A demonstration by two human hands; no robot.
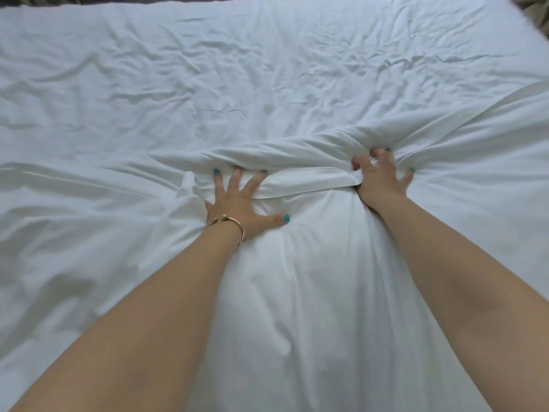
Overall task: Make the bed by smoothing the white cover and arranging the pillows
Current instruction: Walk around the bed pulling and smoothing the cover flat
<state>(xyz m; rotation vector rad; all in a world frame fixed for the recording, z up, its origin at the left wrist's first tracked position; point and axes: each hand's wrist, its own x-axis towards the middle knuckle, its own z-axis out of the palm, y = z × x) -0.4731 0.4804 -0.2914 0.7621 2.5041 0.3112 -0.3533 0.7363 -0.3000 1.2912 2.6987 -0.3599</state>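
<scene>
The white cover [267, 84] fills nearly the whole view, wrinkled across its far half. A bunched ridge of the cover [297, 173] runs across the middle between my hands. My left hand [237, 200], with a gold bangle at the wrist, lies spread with fingers splayed, fingertips pressing into the fold. My right hand [381, 176] has its fingers curled into the gathered fabric, gripping it. No pillow can be made out as separate from the white fabric.
The bed's far edge [148, 3] runs along the top with a dark strip behind it. A patterned patch [537, 10] shows at the top right corner. A raised white fold [505, 114] slopes up on the right.
</scene>
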